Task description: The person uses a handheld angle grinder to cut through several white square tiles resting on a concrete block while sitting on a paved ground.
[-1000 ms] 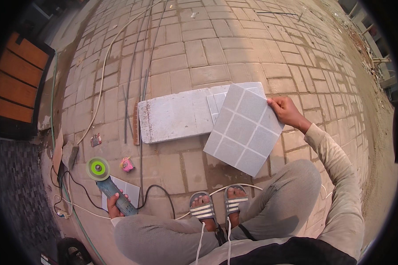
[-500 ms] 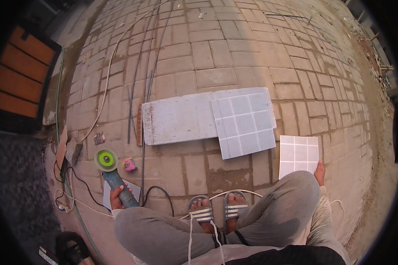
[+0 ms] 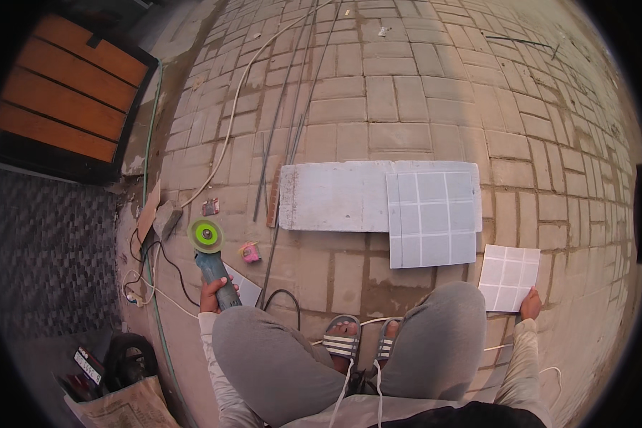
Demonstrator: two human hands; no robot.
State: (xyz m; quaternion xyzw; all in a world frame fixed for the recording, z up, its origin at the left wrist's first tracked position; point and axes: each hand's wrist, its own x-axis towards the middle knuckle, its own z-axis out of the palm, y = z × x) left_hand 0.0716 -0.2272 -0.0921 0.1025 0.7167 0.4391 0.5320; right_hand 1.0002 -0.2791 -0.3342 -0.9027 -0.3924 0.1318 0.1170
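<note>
My left hand (image 3: pixel 211 295) is wrapped round the body of a blue-grey angle grinder (image 3: pixel 215 269) with a green-centred disc, held left of my knees. On the right, my right hand (image 3: pixel 531 304) grips the lower right edge of a small grey tile (image 3: pixel 508 277) with a pale grid; some of its fingers are hidden. A larger gridded tile (image 3: pixel 436 221) lies over the right end of a whitish slab (image 3: pixel 332 197) in front of me and overhangs its near edge. A smaller tile piece (image 3: pixel 245 287) shows on the ground beside the grinder.
Thin metal rods (image 3: pixel 284 118) run away across the paving beside a cable. A pink lump (image 3: pixel 250 252), a stone block (image 3: pixel 167 219) and a green hose (image 3: pixel 152 143) are on the left. An orange-panelled gate (image 3: pixel 71 85) stands far left. Black cord loops near my sandals (image 3: pixel 340 344).
The view has shifted, so the scene sits farther right. My right hand and its tile have moved a little away from the large tile; the grinder stays in my left hand.
</note>
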